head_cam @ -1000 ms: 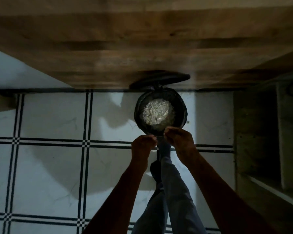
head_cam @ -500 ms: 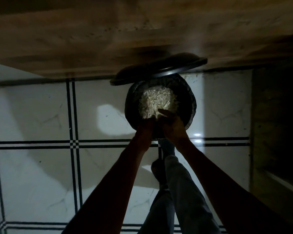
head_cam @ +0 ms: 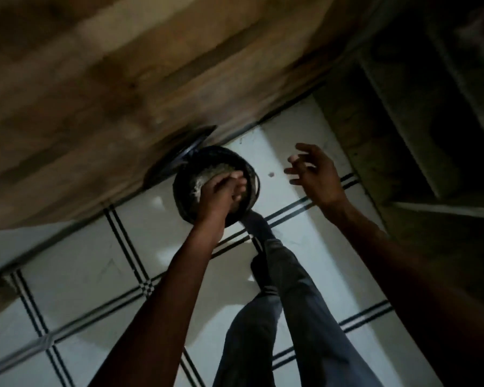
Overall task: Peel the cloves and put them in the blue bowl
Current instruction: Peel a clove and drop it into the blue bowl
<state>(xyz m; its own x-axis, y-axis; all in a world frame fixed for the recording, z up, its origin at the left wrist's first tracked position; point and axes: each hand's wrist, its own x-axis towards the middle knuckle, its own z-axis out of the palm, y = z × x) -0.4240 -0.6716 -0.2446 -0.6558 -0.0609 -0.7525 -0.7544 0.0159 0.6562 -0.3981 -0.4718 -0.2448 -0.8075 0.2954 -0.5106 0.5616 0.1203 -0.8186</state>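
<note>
Two hands over a dark bin on the tiled floor

Nearest, trousered legs (head_cam: 288, 317) stand on the floor (head_cam: 76, 275). The left hand (head_cam: 218, 194) reaches into the black bin (head_cam: 252, 174), fingers curled among pale peelings (head_cam: 204, 177); whether it holds any, I can't tell. The right hand (head_cam: 313, 171) hovers beside, fingers spread. No cloves or bowl visible.

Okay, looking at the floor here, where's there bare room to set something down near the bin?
Bare tile left of the black bin, below the wooden cabinet front. Crowded over the bin under the left hand; the right hand hovers beside it.
</note>
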